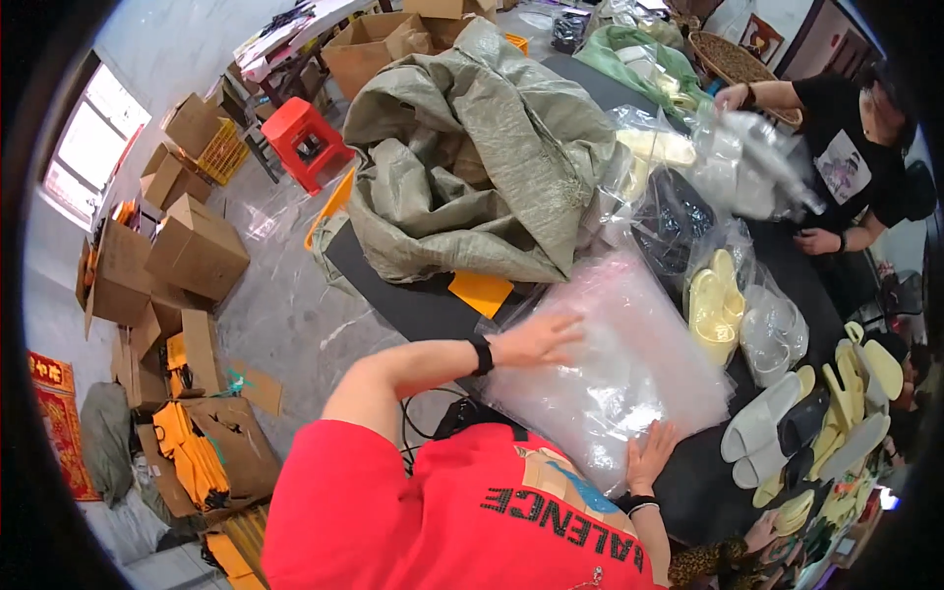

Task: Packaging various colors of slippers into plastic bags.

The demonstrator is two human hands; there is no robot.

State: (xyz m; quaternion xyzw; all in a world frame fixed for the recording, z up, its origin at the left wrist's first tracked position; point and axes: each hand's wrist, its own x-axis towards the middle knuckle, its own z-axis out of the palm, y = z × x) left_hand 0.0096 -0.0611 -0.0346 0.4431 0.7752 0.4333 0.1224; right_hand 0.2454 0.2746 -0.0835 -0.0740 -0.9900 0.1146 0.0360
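The left hand [539, 340] and right hand [651, 456] rest on a pile of clear plastic bags [615, 383] on the black table [688, 492], fingers [563, 334] slightly spread. Dark block capitals [551, 519] cross the red T-shirt [413, 506]; gold characters [49, 372] mark a red banner [67, 433]. A black T-shirt [834, 116] opposite bears a pale printed picture [843, 167].

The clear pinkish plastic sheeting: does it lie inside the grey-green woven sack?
No, the sheeting lies on the black table, outside the sack.

dark lettering [554, 521] on red shirt [442, 511], yellow characters [49, 371] on red banner [67, 438]
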